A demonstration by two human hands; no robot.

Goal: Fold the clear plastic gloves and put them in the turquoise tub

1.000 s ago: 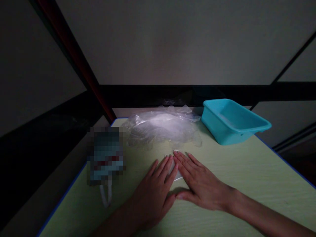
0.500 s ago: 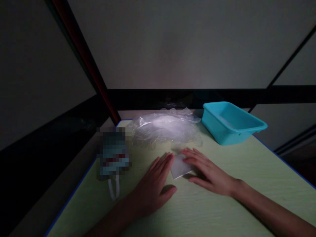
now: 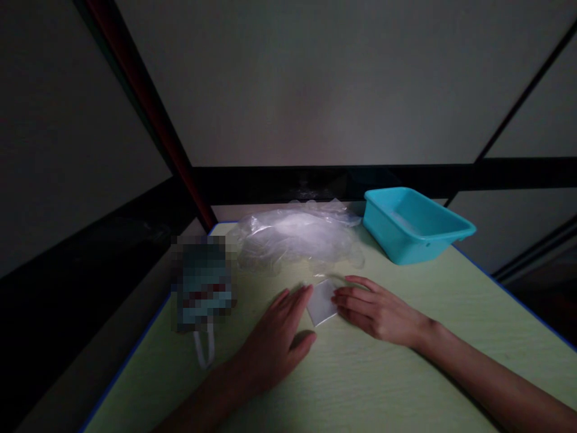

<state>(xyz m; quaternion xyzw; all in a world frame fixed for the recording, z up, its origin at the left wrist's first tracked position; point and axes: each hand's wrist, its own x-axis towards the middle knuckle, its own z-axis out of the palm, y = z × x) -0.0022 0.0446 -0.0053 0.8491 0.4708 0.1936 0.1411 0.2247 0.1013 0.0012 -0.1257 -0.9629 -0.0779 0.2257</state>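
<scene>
A thin, pale, square piece point(image 3: 322, 302), whose kind I cannot make out, lies flat on the table between my hands. My left hand point(image 3: 277, 340) rests beside it, fingers stretched out and thumb apart, with the fingertips at its left edge. From the other side, my right hand point(image 3: 376, 310) touches the right edge with slightly bent fingertips; its index finger is a little raised from the others. Neither hand grips the piece. Just behind it lies a crumpled heap of clear plastic bags point(image 3: 297, 237).
A turquoise plastic basin point(image 3: 396, 234) stands at the back right of the pale green table point(image 3: 360, 385). On the left is a blurred-out bluish item point(image 3: 205, 288) with a white strap loop point(image 3: 205, 349). A wall panel point(image 3: 306, 84) rises behind the table.
My right hand has drawn its fingers closer together and come to the right edge of the square, uncovering more of it. My left hand stays at the left edge. The view has shifted slightly.
</scene>
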